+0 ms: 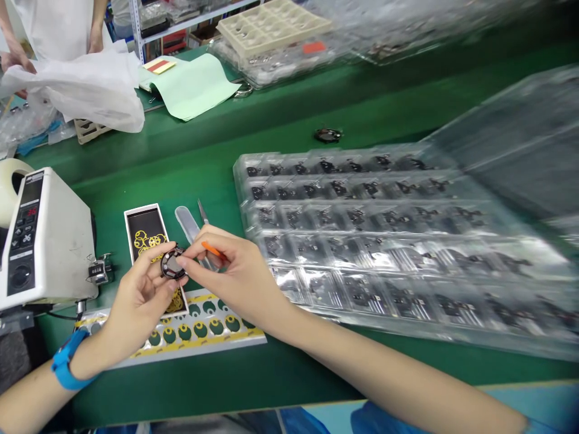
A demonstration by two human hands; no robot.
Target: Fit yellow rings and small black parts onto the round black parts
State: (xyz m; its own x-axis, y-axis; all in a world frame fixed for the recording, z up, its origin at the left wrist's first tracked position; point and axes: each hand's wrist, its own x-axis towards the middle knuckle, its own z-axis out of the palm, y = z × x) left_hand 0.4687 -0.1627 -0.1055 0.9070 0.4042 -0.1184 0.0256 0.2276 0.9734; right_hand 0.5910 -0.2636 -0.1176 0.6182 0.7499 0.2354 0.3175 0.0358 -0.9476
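My left hand (142,292), fingers closed, grips a round black part (172,264) with a grey disc-like face by its edge. Thumb and forefinger of my right hand (237,271) pinch at the right side of this part. A slim orange tool (213,250) is tucked across the right hand's fingers; its far end is hidden. Under the hands stands a white-rimmed box (128,226) with yellow ring-shaped pieces (147,240) inside. Partly covered by my hands is a sticker sheet (199,343) with yellow and green rounds. Metal tweezers (202,211) and a clear plastic strip (186,223) lie behind the right hand.
A clear compartment tray (253,232) with many dark parts fills the right. Another dark part (328,135) lies behind it. At left is a white tape dispenser (67,241). Green paper (194,84) and a beige tray (271,27) lie farther back; a person handles white sheeting (90,84).
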